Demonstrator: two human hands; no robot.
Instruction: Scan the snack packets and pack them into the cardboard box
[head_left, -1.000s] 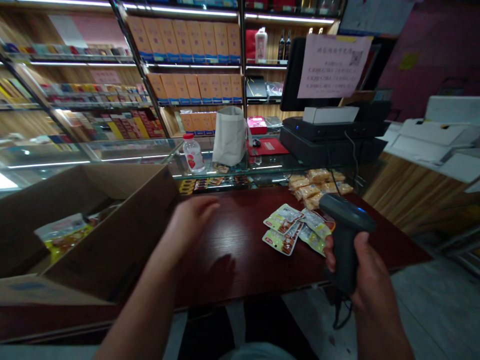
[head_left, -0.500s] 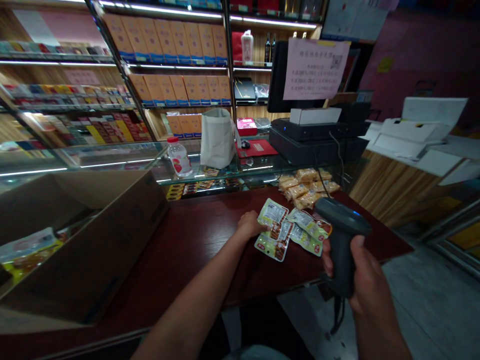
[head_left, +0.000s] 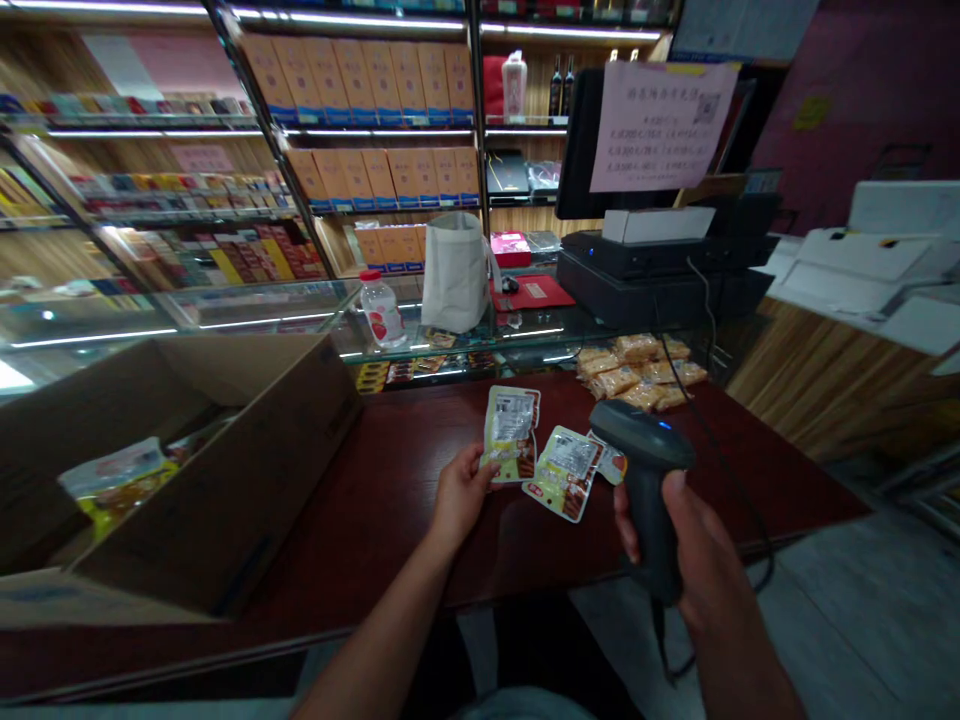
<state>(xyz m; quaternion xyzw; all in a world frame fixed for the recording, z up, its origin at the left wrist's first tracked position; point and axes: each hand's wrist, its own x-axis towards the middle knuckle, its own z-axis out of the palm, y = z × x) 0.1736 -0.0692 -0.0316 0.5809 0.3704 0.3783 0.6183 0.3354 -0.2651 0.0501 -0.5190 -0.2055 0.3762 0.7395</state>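
Observation:
Pinched in my left hand [head_left: 462, 496] is the lower edge of a green snack packet [head_left: 512, 432], its label side facing up over the dark red counter [head_left: 405, 470]. My right hand [head_left: 709, 550] is wrapped round the handle of a black barcode scanner [head_left: 651, 480], whose head points left with a small blue light on top. Between the hands lies another green snack packet [head_left: 568, 474]. A further packet [head_left: 611, 458] is partly hidden behind the scanner's head.
An open cardboard box [head_left: 247, 500] with yellow packets stands on the left. Wrapped snacks [head_left: 637, 375] are heaped at the back right, below the register [head_left: 660, 275]. A bottle [head_left: 382, 312] and a white bag [head_left: 454, 275] stand on the glass case. The scanner's cord hangs down.
My left hand has drawn one packet leftward, away from the others. My right hand has brought the scanner left, over the remaining packets. The view has turned slightly left.

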